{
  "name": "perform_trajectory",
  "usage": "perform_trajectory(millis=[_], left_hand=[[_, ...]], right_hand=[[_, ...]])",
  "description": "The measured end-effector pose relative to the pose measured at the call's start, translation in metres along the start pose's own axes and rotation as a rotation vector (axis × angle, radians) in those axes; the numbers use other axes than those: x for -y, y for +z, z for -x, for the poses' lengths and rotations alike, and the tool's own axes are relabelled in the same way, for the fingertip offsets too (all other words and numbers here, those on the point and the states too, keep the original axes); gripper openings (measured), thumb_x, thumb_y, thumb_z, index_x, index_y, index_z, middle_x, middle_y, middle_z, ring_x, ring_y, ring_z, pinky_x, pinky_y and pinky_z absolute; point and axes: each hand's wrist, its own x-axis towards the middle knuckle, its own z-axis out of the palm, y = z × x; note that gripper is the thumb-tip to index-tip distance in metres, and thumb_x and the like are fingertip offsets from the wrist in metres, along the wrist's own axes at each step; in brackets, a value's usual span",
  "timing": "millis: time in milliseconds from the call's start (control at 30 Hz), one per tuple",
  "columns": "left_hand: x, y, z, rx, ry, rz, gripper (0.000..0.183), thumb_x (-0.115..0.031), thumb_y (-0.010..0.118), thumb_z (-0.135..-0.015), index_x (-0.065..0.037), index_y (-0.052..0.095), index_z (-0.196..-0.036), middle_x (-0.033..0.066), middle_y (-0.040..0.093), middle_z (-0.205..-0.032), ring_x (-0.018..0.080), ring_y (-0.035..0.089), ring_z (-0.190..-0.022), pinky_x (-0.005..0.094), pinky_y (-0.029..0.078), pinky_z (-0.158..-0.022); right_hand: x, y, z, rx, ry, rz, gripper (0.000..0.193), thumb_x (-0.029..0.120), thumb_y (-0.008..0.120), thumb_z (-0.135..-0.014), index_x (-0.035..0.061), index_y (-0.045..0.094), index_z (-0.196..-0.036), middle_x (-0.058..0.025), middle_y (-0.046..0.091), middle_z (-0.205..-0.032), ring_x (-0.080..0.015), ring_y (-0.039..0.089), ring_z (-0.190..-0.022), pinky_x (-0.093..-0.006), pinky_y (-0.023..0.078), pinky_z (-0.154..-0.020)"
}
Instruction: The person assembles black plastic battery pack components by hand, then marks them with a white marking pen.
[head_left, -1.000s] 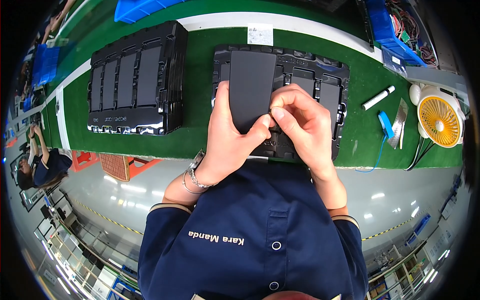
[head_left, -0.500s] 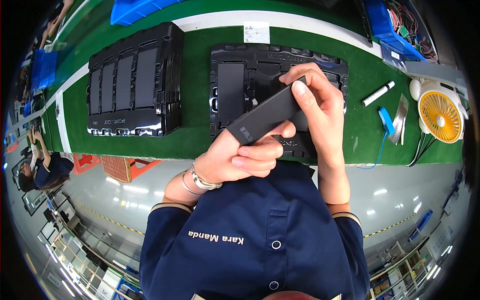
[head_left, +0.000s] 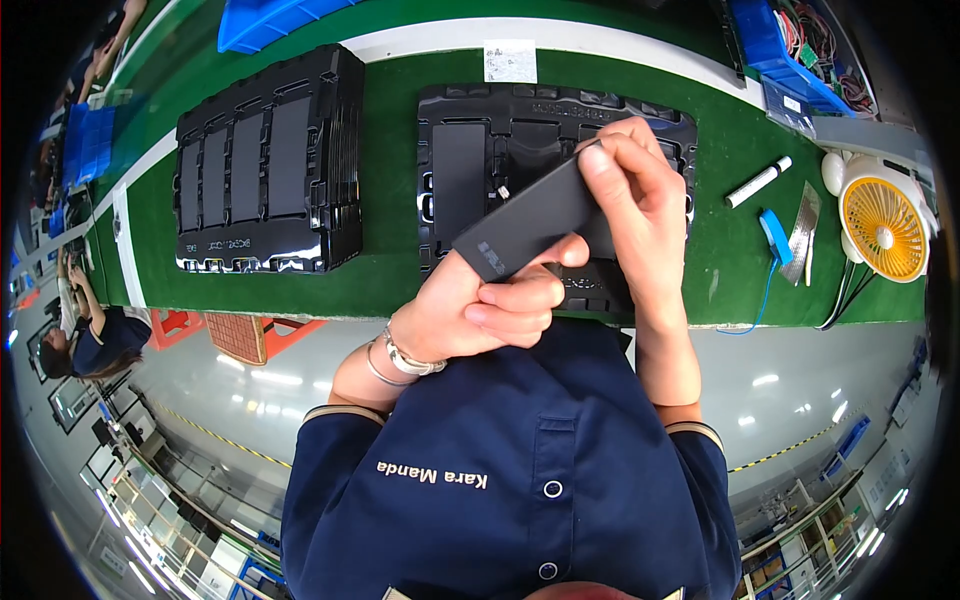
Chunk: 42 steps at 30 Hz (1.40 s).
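Note:
A flat black rectangular block (head_left: 530, 220) with small light print near one end is held slanted between my two hands. My left hand (head_left: 490, 305) wraps the lower left end, fingers curled beneath. At the upper right end, my right hand (head_left: 635, 185) pinches the block between thumb and fingers. Under it on the bench lies a black moulded plastic tray (head_left: 570, 105), partly hidden by my hands. A similar dark block (head_left: 459, 180) rests in the tray's left slot. To the left stands a stack of black trays (head_left: 340, 160), its top one holding several dark blocks.
On the green bench (head_left: 390, 290), a white marker (head_left: 760, 182), a blue wrist strap (head_left: 774, 238) with a cord, a metal ruler (head_left: 801, 235) and a yellow-and-white fan (head_left: 884, 230) sit to the right. A blue bin (head_left: 780, 60) holds wires. Another person (head_left: 95, 335) is far left.
The block has tilted in my hands, so more of its broad face shows. My right hand has shifted slightly up and left. Both hands keep hold.

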Motion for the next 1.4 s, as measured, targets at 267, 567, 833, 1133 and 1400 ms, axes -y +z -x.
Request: perform_trajectory(millis=[267,567,833,1133,1400], left_hand=[[0.003,-0.004,0.016,-0.885,0.664,-1.894,0.025,-0.022,0.048,-0.102,-0.001,0.057,-0.112,0.0078,0.065,-0.079,0.0223,0.065,-0.07,0.0331,0.047,-0.057],[-0.019,-0.029,0.033,-1.077,0.536,-2.588,0.047,-0.011,0.053,-0.095,-0.007,0.047,-0.141,0.0092,0.04,-0.152,0.0296,0.031,-0.144,0.0485,0.024,-0.115],[-0.01,-0.03,0.034,-1.084,0.52,-2.586,0.049,-0.015,0.057,-0.094,-0.006,0.047,-0.141,0.0104,0.041,-0.151,0.0298,0.03,-0.144,0.05,0.023,-0.115],[0.005,-0.007,0.006,-0.627,0.742,-1.653,0.045,-0.017,0.063,-0.093,-0.001,0.046,-0.132,0.0172,0.064,-0.117,0.025,0.065,-0.104,0.0361,0.05,-0.09],[0.002,0.009,-0.008,-0.519,0.674,-1.026,0.029,0.0,0.057,-0.094,-0.001,0.04,-0.119,0.0088,0.062,-0.086,0.0126,0.063,-0.073,0.0273,0.054,-0.068]], right_hand=[[0.009,-0.009,-0.007,0.182,0.192,-0.027,0.027,0.004,0.056,-0.095,0.0004,0.063,-0.12,-0.0016,0.066,-0.091,-0.0056,0.057,-0.081,-0.021,0.046,-0.073],[-0.014,0.004,-0.017,0.176,-0.159,0.491,0.015,0.007,0.065,-0.085,0.0052,0.068,-0.1,-0.0088,0.063,-0.086,-0.0294,0.059,-0.086,-0.0401,0.049,-0.078],[-0.015,-0.023,-0.01,0.121,-0.188,0.938,0.014,0.01,0.071,-0.08,0.0036,0.066,-0.092,-0.0078,0.059,-0.088,-0.0275,0.058,-0.086,-0.0403,0.052,-0.075],[0.025,-0.034,-0.011,0.246,0.234,0.184,0.02,0.01,0.071,-0.084,0.0036,0.056,-0.095,-0.0037,0.067,-0.075,-0.0106,0.057,-0.061,-0.0271,0.043,-0.057],[0.034,-0.02,0.004,0.025,0.218,-0.256,0.014,0.005,0.062,-0.093,-0.0019,0.059,-0.105,-0.0057,0.064,-0.103,-0.008,0.061,-0.082,-0.0235,0.05,-0.075]])
